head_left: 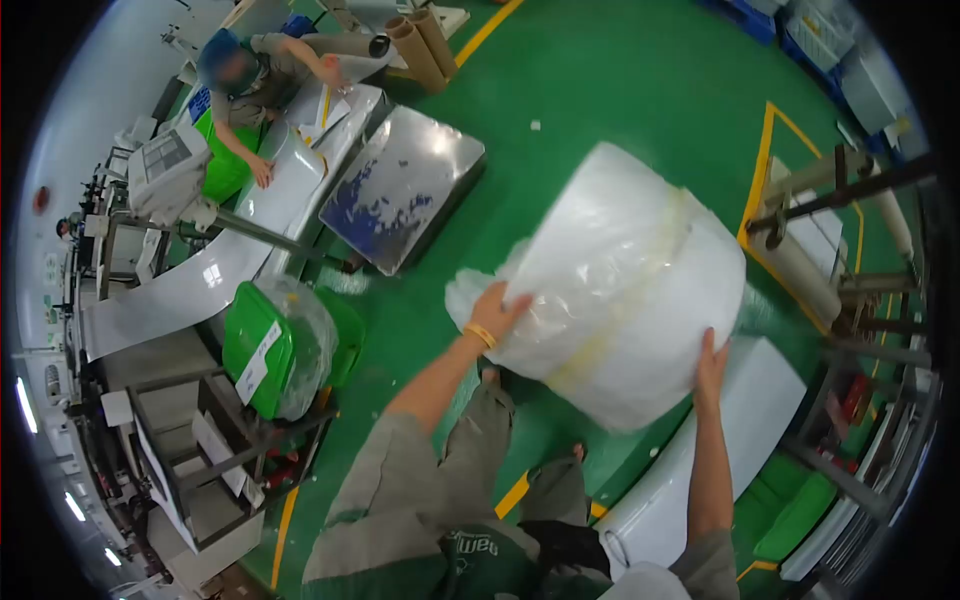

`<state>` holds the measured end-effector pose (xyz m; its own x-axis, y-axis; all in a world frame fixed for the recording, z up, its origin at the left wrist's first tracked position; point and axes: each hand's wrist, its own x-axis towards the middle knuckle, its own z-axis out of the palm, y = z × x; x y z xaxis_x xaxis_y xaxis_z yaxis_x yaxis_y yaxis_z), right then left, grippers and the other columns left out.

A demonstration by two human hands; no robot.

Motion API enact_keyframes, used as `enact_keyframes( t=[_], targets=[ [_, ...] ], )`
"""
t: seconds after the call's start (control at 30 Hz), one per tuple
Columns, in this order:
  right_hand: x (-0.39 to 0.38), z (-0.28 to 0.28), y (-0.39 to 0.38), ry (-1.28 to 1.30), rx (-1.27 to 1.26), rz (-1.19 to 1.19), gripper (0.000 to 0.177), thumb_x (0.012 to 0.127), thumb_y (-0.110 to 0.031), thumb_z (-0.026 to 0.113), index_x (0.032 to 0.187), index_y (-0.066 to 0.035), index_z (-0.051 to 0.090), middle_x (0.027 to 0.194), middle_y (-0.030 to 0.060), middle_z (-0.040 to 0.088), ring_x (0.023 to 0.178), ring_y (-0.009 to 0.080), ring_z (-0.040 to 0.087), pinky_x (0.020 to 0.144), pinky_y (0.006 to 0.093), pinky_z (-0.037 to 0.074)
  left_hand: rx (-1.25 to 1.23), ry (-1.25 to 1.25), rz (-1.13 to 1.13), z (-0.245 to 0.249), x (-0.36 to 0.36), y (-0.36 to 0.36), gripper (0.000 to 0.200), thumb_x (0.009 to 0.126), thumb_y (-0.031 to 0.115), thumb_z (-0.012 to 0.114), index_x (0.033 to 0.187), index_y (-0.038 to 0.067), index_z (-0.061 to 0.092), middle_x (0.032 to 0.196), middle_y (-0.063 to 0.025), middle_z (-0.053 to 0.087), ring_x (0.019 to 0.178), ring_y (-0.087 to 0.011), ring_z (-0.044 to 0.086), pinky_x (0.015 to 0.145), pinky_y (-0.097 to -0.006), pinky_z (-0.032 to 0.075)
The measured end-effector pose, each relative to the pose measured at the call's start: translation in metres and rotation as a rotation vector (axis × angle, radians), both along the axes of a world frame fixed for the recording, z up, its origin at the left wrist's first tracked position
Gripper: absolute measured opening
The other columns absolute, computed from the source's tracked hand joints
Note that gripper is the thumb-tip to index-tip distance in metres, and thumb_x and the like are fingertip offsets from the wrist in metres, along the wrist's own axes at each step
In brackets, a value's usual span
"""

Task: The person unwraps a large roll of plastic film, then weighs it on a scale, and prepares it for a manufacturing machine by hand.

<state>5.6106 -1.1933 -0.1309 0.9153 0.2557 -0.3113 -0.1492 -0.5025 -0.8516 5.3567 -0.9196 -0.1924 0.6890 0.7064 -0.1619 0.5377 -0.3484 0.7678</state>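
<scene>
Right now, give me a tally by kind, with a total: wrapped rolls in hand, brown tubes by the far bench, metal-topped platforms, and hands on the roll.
Wrapped roll: 1
Brown tubes: 2
Metal platform: 1
Hands (left hand, right hand): 2
Total: 6

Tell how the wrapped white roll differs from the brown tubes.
The white roll is thick and wrapped in plastic; the brown tubes are slim and bare. The left hand and right hand hold the white roll; no hand touches the brown tubes. All look roughly cylindrical.
</scene>
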Motion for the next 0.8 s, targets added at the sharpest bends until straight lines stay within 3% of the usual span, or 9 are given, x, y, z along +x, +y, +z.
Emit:
enact_keyframes(
  t=[0.07,0.17,0.27,0.37,0.5,0.53,0.67,0.77,0.8],
  targets=[
    [0.049,-0.013,0.024,-0.159,-0.112,-0.026,0.068,0.086,-0.040,0.049,0.127,0.009,0.028,0.130,0.0232,0.035,0.119,0.0295,0.036,0.099,0.0328,0.027,-0.061,-0.059,0.084,0.005,0.025,0.011,0.047,0.079,0.039,0.055,0.106,0.002,0.052,0.098,-0.0187,0.055,0.091,-0.0343,0.052,0.078,-0.0373,0.042],
    [0.121,-0.023,0.050,-0.216,-0.385,-0.039,0.078,0.082,-0.053,0.045,0.127,0.008,0.030,0.128,0.0259,0.036,0.118,0.0345,0.037,0.099,0.0349,0.027,0.066,-0.143,0.159,-0.003,0.057,0.019,0.046,0.078,0.038,0.056,0.104,0.000,0.052,0.094,-0.0184,0.054,0.088,-0.0351,0.052,0.076,-0.0387,0.042],
    [0.168,0.001,0.090,-0.123,-0.537,-0.022,0.080,0.080,-0.058,0.042,0.127,0.006,0.032,0.126,0.0251,0.039,0.116,0.0346,0.039,0.098,0.0351,0.029,0.106,-0.166,0.228,0.008,0.101,0.036,0.041,0.078,0.034,0.057,0.098,-0.001,0.052,0.088,-0.0177,0.053,0.083,-0.0349,0.051,0.072,-0.0399,0.042],
    [0.212,0.008,0.115,-0.097,-0.521,0.047,0.079,0.080,-0.060,0.040,0.126,0.005,0.036,0.125,0.0229,0.042,0.114,0.0331,0.043,0.095,0.0355,0.033,0.166,-0.167,0.315,0.017,0.141,0.048,0.037,0.078,0.032,0.057,0.092,-0.001,0.053,0.083,-0.0167,0.052,0.078,-0.0344,0.051,0.067,-0.0397,0.041],
    [0.283,-0.030,0.118,0.045,-0.337,0.114,0.079,0.080,-0.059,0.042,0.125,0.006,0.036,0.124,0.0212,0.044,0.110,0.0310,0.045,0.093,0.0351,0.034,0.253,-0.201,0.406,0.015,0.177,0.059,0.036,0.078,0.035,0.057,0.084,0.000,0.054,0.076,-0.0134,0.051,0.071,-0.0319,0.052,0.063,-0.0382,0.042],
    [0.299,-0.035,0.119,0.144,-0.429,0.081,0.081,0.079,-0.058,0.045,0.125,0.007,0.035,0.124,0.0215,0.043,0.111,0.0301,0.045,0.093,0.0359,0.035,0.290,-0.193,0.454,0.017,0.182,0.057,0.032,0.078,0.032,0.058,0.082,0.001,0.054,0.074,-0.0127,0.051,0.069,-0.0318,0.051,0.062,-0.0374,0.042],
    [0.293,-0.012,0.150,-0.010,-0.562,0.160,0.081,0.076,-0.053,0.055,0.124,0.009,0.035,0.123,0.0243,0.042,0.112,0.0306,0.044,0.093,0.0361,0.035,0.299,-0.228,0.567,0.014,0.180,0.038,0.024,0.076,0.023,0.057,0.083,0.001,0.053,0.073,-0.0135,0.048,0.068,-0.0318,0.049,0.061,-0.0370,0.040],
    [0.292,0.008,0.172,-0.070,-0.449,0.337,0.081,0.074,-0.051,0.058,0.123,0.009,0.035,0.122,0.0262,0.042,0.113,0.0331,0.043,0.094,0.0366,0.034,0.319,-0.180,0.630,0.004,0.167,0.000,0.019,0.075,0.015,0.053,0.086,-0.001,0.052,0.075,-0.0152,0.046,0.067,-0.0310,0.047,0.060,-0.0372,0.038],
    [0.290,0.021,0.185,-0.121,-0.522,0.407,0.081,0.073,-0.049,0.060,0.122,0.010,0.035,0.121,0.0289,0.042,0.114,0.0356,0.041,0.094,0.0373,0.033,0.200,-0.076,0.640,-0.001,0.159,-0.023,0.023,0.077,0.013,0.050,0.093,-0.003,0.051,0.085,-0.0201,0.048,0.077,-0.0359,0.048,0.069,-0.0389,0.040]
  ],
)
